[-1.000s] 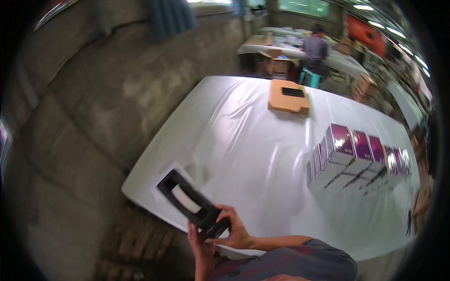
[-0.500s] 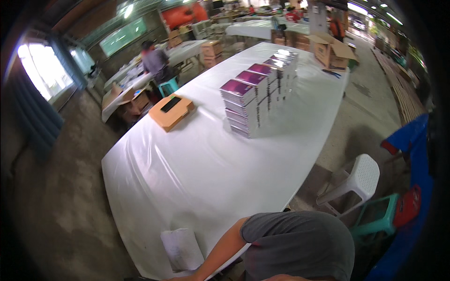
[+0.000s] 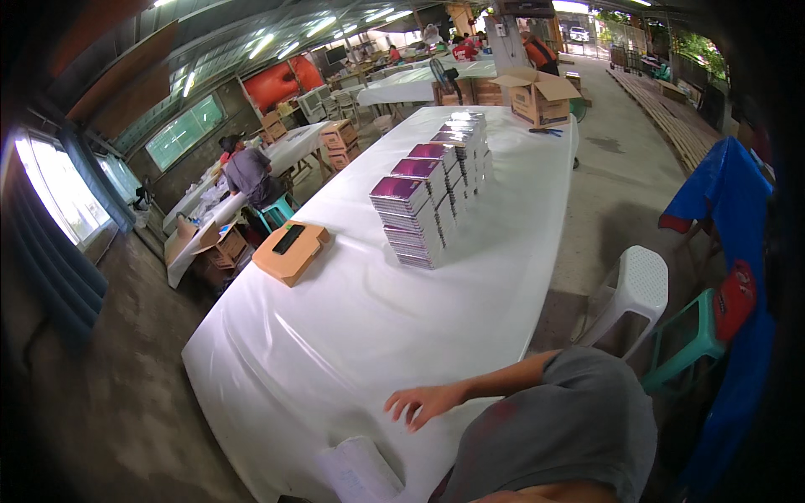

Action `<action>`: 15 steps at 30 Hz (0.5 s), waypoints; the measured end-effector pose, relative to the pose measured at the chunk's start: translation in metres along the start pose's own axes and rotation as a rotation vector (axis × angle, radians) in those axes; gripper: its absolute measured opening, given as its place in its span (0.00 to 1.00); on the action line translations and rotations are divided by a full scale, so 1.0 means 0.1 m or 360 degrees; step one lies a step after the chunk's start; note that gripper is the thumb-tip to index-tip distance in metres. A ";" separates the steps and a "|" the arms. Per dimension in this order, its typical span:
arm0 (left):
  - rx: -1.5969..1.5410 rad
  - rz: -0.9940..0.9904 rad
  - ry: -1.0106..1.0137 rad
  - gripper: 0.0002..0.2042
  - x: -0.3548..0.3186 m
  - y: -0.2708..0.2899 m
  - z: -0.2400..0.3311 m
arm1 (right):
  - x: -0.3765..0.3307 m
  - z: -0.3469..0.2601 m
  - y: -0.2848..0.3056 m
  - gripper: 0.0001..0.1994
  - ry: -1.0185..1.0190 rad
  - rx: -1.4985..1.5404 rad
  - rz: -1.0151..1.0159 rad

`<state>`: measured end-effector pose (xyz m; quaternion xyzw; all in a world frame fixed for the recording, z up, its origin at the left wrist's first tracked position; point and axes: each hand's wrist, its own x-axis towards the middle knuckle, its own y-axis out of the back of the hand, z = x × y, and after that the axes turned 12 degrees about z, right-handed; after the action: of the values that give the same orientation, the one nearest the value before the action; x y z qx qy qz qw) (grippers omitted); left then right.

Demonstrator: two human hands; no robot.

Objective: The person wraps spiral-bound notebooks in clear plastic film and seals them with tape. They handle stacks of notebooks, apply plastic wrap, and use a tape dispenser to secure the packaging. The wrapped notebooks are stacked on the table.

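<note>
My right hand [image 3: 423,406] hovers over or rests near the white-covered table [image 3: 319,369], fingers spread and slightly bent, holding nothing. Its arm comes from a grey sleeve at the lower right. Closest to the hand is a white folded bundle [image 3: 362,471] with faint blue marks; whether it is cloth or paper I cannot make out. Farther up the table stand stacks of purple-covered, spiral-bound notebooks [image 3: 407,222]. Left of them lies a flat brown cardboard box [image 3: 268,261] with a black phone-like object [image 3: 288,239] on top. My left hand is out of the picture.
An open carton [image 3: 541,109] and blue-handled pliers-like tool [image 3: 546,132] sit at the table's far end. On the right stand a white stool [image 3: 646,272], a green stool [image 3: 692,339] and a blue sheet [image 3: 713,184]. A person [image 3: 247,172] sits at another table, left.
My right hand has come up from the lower edge, beside the white bundle, and now shows farther right with its fingers apart. The whole view has shifted and steadied.
</note>
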<state>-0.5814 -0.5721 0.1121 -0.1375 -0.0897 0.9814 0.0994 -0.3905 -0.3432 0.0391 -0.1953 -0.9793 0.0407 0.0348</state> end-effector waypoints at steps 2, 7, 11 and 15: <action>0.0016 -0.0017 0.0024 0.33 0.07 -0.03 -0.02 | -0.30 -0.08 0.18 0.26 -0.0208 0.0024 0.0331; 0.0072 -0.0065 0.0090 0.34 0.19 -0.15 -0.05 | -0.77 0.28 0.43 0.23 -0.0235 -0.0121 0.0748; 0.0129 -0.0076 0.0112 0.34 0.21 -0.32 -0.05 | -1.02 0.48 0.56 0.23 -0.0369 -0.0408 0.0615; 0.0158 -0.0047 0.0113 0.34 0.14 -0.48 -0.04 | -1.09 0.51 0.71 0.23 -0.0503 -0.0858 0.0255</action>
<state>-0.5851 -0.5219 0.1141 -0.1658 -0.0394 0.9776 0.1237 -0.2678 -0.3233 -0.0236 -0.2653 -0.9296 -0.1876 -0.1742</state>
